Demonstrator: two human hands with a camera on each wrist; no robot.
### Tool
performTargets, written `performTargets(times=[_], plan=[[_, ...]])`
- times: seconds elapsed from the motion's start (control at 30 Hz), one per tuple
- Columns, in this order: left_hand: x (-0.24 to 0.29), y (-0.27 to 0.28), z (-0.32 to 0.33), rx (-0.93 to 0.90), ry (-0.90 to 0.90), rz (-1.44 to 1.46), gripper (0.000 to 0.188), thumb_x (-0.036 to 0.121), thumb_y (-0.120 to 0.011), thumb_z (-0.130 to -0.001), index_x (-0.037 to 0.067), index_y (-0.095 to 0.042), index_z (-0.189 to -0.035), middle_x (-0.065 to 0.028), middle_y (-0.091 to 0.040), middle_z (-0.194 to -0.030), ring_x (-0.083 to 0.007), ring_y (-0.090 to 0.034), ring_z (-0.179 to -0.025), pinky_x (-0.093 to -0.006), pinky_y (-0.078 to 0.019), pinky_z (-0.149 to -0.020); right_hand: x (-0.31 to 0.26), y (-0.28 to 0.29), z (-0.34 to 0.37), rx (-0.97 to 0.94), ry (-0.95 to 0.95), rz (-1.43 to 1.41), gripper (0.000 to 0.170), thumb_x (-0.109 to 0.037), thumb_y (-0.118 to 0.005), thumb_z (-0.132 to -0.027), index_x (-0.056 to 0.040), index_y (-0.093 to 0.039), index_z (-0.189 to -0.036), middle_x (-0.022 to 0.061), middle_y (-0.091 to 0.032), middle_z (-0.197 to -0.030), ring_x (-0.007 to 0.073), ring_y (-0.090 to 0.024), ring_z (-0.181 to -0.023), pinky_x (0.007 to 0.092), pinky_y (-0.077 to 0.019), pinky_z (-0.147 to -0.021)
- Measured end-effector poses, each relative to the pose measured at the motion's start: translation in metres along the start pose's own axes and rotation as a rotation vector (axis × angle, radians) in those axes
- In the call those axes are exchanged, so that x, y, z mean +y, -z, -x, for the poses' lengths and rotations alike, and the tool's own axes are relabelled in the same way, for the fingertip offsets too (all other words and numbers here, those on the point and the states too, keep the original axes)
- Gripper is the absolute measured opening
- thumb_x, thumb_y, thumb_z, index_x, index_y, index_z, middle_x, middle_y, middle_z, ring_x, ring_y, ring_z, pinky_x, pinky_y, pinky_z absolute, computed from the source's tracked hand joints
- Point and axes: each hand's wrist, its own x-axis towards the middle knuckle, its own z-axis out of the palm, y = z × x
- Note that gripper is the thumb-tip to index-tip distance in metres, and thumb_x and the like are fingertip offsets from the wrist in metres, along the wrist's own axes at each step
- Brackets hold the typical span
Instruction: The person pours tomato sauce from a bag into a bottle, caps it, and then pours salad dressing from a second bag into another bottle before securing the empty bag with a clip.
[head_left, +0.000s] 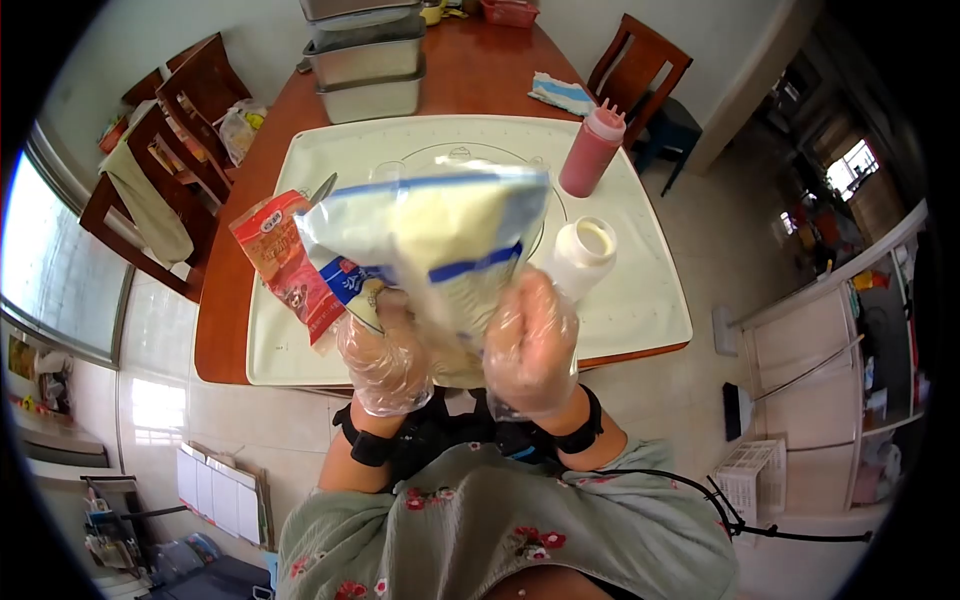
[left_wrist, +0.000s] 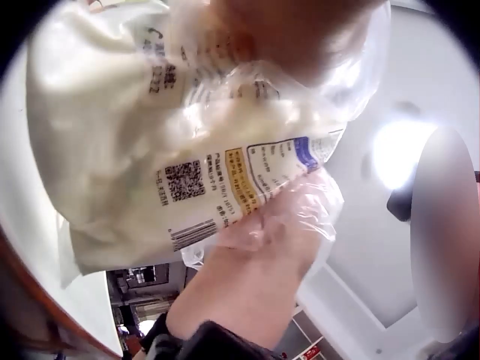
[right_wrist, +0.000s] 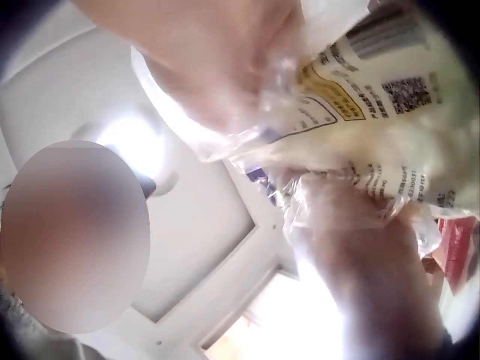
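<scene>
From the head I look forward and down across the reddish-brown wooden tabletop (head_left: pixel 470 65); from each wrist I face upward, close to the translucent printed plastic bag (left_wrist: pixel 112 157), toward the white ceiling (right_wrist: pixel 187 240). All three views share that bag.

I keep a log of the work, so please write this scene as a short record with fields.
Held item: printed plastic bag with pale contents
Left hand: in clear plastic glove, grips the bag
Right hand: in clear plastic glove, grips the bag
On the mat: white bottle; red bottle with pronged cap
At mat's left edge: red packet
Farther on table: stacked metal containers; blue-and-white cloth
</scene>
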Motion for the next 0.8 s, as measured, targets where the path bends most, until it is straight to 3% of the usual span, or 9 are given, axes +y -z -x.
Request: performTargets(times=[0.1,0.3,0.37,0.4,0.43,0.5,0.63,0.73,0.8], plan=[[0.008,0.001,-0.003,-0.007,-0.082,-0.081,0.021,0.015,-0.049,-0.1,-0.002,-0.061,-0.1,-0.01,-0.065,-0.086,-0.0196,-0.057,-0.072,-0.0328,-0.0464,-0.067,0.01,-0.004,-0.001,0.106,-0.07,0.048,0.009,0.005,-0.048,-0.086,0.0036,-0.05,-0.095,0.016,-0.05,-0.064,0.0344,-0.051,-0.052,0.0405,-0.0418,-0.049],[0.012,0.01,-0.01,-0.105,0.037,-0.059,0.023,0.017,-0.049,-0.101,-0.002,-0.061,-0.101,-0.0098,-0.065,-0.085,-0.0194,-0.058,-0.073,-0.0329,-0.0465,-0.068,0.026,-0.004,0.0,0.07,-0.158,-0.051,0.007,-0.001,-0.048,-0.091,0.0007,-0.049,-0.097,0.0107,-0.049,-0.062,0.0222,-0.05,-0.052,0.0343,-0.0415,-0.049],[0.014,0.017,-0.014,-0.18,0.195,-0.144,0.024,0.02,-0.051,-0.1,-0.001,-0.061,-0.102,-0.0146,-0.066,-0.091,-0.0268,-0.062,-0.079,-0.0367,-0.0479,-0.072,0.03,-0.004,0.007,0.023,-0.264,-0.179,0.006,-0.006,-0.049,-0.093,-0.0014,-0.049,-0.097,0.0072,-0.051,-0.066,0.0157,-0.05,-0.057,0.0303,-0.0413,-0.05],[0.014,0.02,-0.016,-0.223,0.272,-0.187,0.024,0.022,-0.053,-0.099,-0.001,-0.061,-0.103,-0.017,-0.067,-0.094,-0.0305,-0.065,-0.082,-0.0386,-0.0486,-0.074,0.032,-0.005,0.007,0.076,-0.375,-0.354,0.01,-0.012,-0.047,-0.096,-0.0022,-0.049,-0.094,0.0036,-0.048,-0.066,0.0135,-0.046,-0.056,0.0283,-0.0397,-0.05],[0.0,0.02,-0.011,-0.173,0.403,0.079,0.031,0.029,-0.051,-0.101,0.0,-0.061,-0.104,-0.0167,-0.067,-0.089,-0.0292,-0.064,-0.077,-0.0387,-0.0483,-0.071,0.034,-0.005,0.006,0.129,-0.486,-0.528,0.017,-0.018,-0.045,-0.1,-0.0031,-0.048,-0.091,0.0,-0.045,-0.065,0.0113,-0.042,-0.055,0.0262,-0.0381,-0.049],[-0.009,0.026,-0.011,-0.19,0.455,0.03,0.031,0.029,-0.051,-0.101,0.0,-0.062,-0.104,-0.0163,-0.067,-0.086,-0.029,-0.063,-0.074,-0.0385,-0.0478,-0.069,0.045,-0.001,0.005,0.102,-0.689,-0.742,0.028,-0.031,-0.042,-0.104,-0.0051,-0.05,-0.098,-0.0015,-0.047,-0.074,0.0087,-0.046,-0.064,0.0243,-0.0435,-0.058],[-0.016,0.028,-0.001,-0.254,0.296,-0.138,0.029,0.026,-0.051,-0.1,-0.001,-0.063,-0.104,-0.0163,-0.067,-0.083,-0.0293,-0.064,-0.074,-0.0377,-0.0484,-0.069,0.05,-0.018,0.006,-0.095,-0.614,-0.788,0.056,-0.039,-0.067,-0.091,0.0002,-0.041,-0.121,0.0044,-0.053,-0.095,0.0107,-0.051,-0.08,0.0264,-0.044,-0.074],[-0.037,0.03,0.009,-0.169,0.381,0.056,0.028,0.025,-0.051,-0.101,0.0,-0.062,-0.107,-0.0113,-0.067,-0.087,-0.0225,-0.061,-0.075,-0.0338,-0.0483,-0.07,0.055,-0.041,0.019,-0.023,-0.644,-0.69,0.056,-0.027,-0.074,-0.087,-0.0011,-0.04,-0.123,0.0049,-0.054,-0.097,0.0112,-0.052,-0.082,0.0257,-0.0449,-0.077],[-0.044,0.035,0.01,-0.136,0.397,0.092,0.026,0.023,-0.051,-0.101,0.001,-0.063,-0.107,-0.0086,-0.067,-0.087,-0.0188,-0.061,-0.076,-0.0323,-0.0485,-0.07,0.048,-0.035,0.019,-0.176,-0.82,-0.941,0.039,-0.012,-0.074,-0.085,-0.0027,-0.049,-0.114,0.0025,-0.054,-0.091,0.0094,-0.053,-0.084,0.0242,-0.0454,-0.08]])
